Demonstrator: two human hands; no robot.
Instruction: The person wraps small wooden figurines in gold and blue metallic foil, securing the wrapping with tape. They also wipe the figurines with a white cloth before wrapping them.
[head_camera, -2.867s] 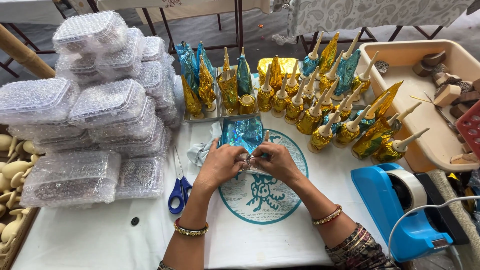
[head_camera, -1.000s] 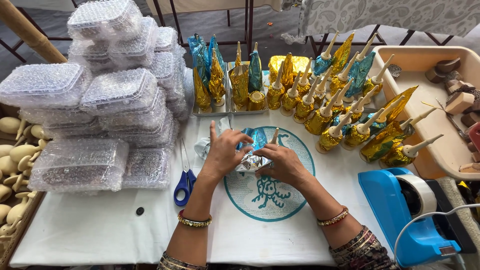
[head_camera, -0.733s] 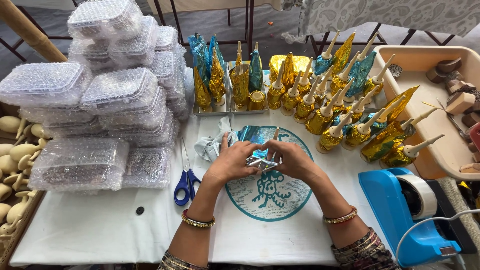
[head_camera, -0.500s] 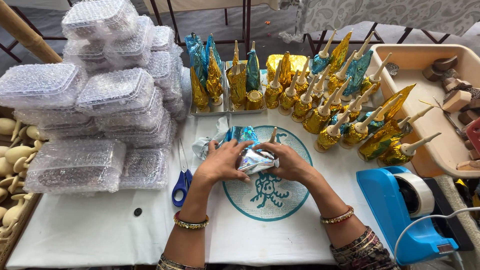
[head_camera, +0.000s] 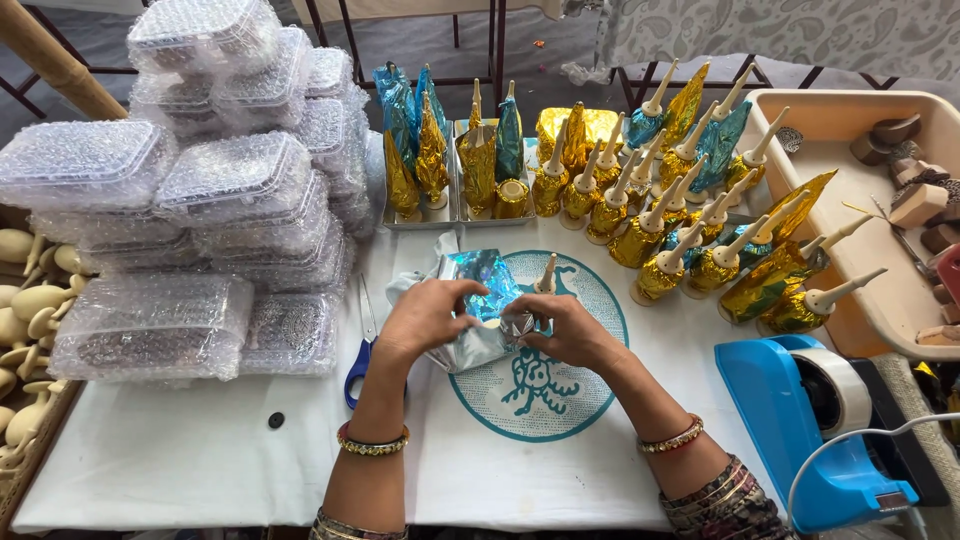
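Left hand (head_camera: 428, 318): fingers curled, pinching the near edge of a blue foil sheet (head_camera: 478, 282); silver underside of the foil showing below the palm. Closed on the foil, not flat.

Right hand (head_camera: 568, 332): fingers bent, thumb and forefinger nipped on the same foil at its right side, just beside the left hand; fingertips of both hands almost touching.

Wooden cone (head_camera: 546, 274): pale tip standing upright out of the foil, just behind the right hand; lower part hidden by foil and fingers, so contact with either hand not discernible.

Foil and cone: resting at table centre on a white cloth (head_camera: 180, 462), over the top edge of a round teal print (head_camera: 540, 400).

Scissors (head_camera: 362, 345): blue handles, lying left of the left wrist, blades pointing away.

Wrapped cones (head_camera: 660, 215): gold and blue foil, wooden tips up, grouped behind and to the right of the hands; more standing in metal trays (head_camera: 420, 215) at the back.

Bubble-wrapped boxes (head_camera: 190, 200): stacked at left.

Tape dispenser (head_camera: 815, 420): blue, near right corner, well apart from the right hand.

Beige tray (head_camera: 860, 290): far right, holding wooden pieces.
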